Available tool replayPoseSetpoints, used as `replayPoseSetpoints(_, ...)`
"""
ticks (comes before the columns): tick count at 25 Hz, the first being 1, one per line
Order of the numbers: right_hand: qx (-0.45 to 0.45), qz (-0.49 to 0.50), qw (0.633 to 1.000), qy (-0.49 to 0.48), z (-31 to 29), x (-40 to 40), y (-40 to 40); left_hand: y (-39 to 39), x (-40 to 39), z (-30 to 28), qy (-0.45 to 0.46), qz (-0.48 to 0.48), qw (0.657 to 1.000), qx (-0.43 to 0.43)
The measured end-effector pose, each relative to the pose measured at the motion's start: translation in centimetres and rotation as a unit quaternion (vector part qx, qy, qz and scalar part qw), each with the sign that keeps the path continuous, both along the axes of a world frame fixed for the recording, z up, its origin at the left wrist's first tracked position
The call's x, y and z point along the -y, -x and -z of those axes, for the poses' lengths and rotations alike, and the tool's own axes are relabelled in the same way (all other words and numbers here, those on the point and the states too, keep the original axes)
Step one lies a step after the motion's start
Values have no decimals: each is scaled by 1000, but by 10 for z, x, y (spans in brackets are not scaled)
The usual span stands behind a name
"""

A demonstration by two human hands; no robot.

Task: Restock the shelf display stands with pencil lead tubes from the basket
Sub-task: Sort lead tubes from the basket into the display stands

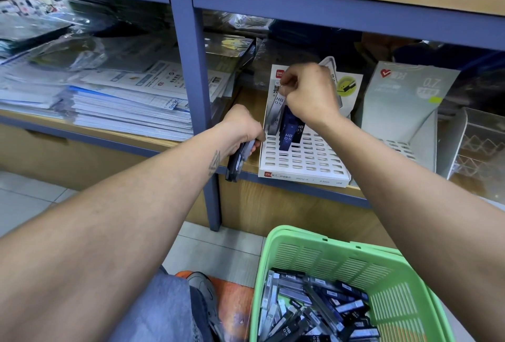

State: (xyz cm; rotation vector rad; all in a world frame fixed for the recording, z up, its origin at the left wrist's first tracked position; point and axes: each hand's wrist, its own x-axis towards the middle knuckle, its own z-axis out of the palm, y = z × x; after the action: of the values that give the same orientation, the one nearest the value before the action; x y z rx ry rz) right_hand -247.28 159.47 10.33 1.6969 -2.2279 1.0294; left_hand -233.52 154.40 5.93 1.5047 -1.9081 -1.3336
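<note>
A white slotted display stand (pixel 303 161) sits on the lower shelf, with several pencil lead tubes (pixel 289 133) upright in its back rows. Above those rows, my right hand (pixel 308 92) pinches the top of a grey lead tube (pixel 276 106) that leans into the stand. My left hand (pixel 240 128) hovers just left of the stand and grips a small bundle of dark lead tubes (pixel 237 159) pointing down. A green plastic basket (pixel 355 267) on the floor at the lower right holds many loose lead tubes (pixel 314 311).
A second grey display stand marked 0.7 (pixel 407 106) stands right of the first, then a clear wire-patterned holder (pixel 475 144). A blue shelf post (pixel 196 81) divides the bays; stacked paper packs (pixel 123 101) fill the left bay. My knee and shoe (pixel 202 298) are beside the basket.
</note>
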Motion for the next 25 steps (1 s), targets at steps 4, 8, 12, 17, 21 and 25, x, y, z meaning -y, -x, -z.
replayPoseSetpoints(4,18,-11,1000,17,-4,2,0,-1,1,0,-2,4,1000,-2)
replayPoseSetpoints(8,17,-14,1000,7,3,1,-1,-2,1,0,-4,6,1000,-10)
replayPoseSetpoints(12,70,0,997,33,0,4,4,-3,1,-1,-13,8,1000,-15)
replayPoseSetpoints(17,67,-10,998,11,3,7,6,-6,3,-4,-21,19,1000,-12)
replayPoseSetpoints(21,34,8,999,-4,14,5,6,-8,4,-6,-34,30,999,-5)
replayPoseSetpoints(25,39,-14,998,-40,22,3,4,-11,7,-8,-41,27,999,-8)
